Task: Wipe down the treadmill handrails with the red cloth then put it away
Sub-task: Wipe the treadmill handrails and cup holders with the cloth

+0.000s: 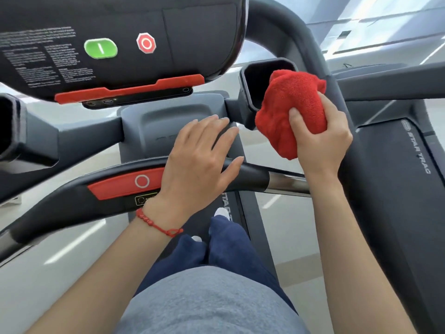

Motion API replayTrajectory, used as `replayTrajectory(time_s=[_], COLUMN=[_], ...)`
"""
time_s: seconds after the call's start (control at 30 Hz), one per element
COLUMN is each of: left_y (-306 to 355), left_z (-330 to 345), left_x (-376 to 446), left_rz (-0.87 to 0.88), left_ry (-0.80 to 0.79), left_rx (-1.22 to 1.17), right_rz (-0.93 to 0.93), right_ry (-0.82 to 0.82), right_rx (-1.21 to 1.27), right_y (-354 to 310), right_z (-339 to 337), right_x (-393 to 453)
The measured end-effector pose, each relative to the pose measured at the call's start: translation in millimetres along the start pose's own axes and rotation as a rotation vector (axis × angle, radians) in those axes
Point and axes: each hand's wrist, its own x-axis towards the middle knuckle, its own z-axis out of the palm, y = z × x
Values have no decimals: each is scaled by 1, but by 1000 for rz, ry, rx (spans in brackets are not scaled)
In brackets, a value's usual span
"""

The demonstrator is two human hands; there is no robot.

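Note:
My right hand (322,138) grips the bunched red cloth (286,109) at the mouth of the right cup holder (258,78), beside the dark right handrail (303,39) that curves up and away. My left hand (199,160) hovers flat with fingers spread over the front crossbar handrail (72,206); whether the palm touches the bar I cannot tell. A red string bracelet circles my left wrist.
The black console (120,32) with a green start button (100,48) and a red stop button (146,42) hangs above. A red stop pad (125,183) sits on the crossbar. A left cup holder (9,126) shows at the edge. Another treadmill (397,165) stands to the right.

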Motion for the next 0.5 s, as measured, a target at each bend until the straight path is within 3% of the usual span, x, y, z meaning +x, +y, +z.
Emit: replayTrajectory(time_s=[0.5], left_y=[25], left_z=[-11], left_x=[-66], left_rz=[260], left_ry=[-18], left_rx=[-216], right_rz=[143], right_ry=[298], right_rx=[4], right_y=[-6], right_z=[-52], right_x=[-141])
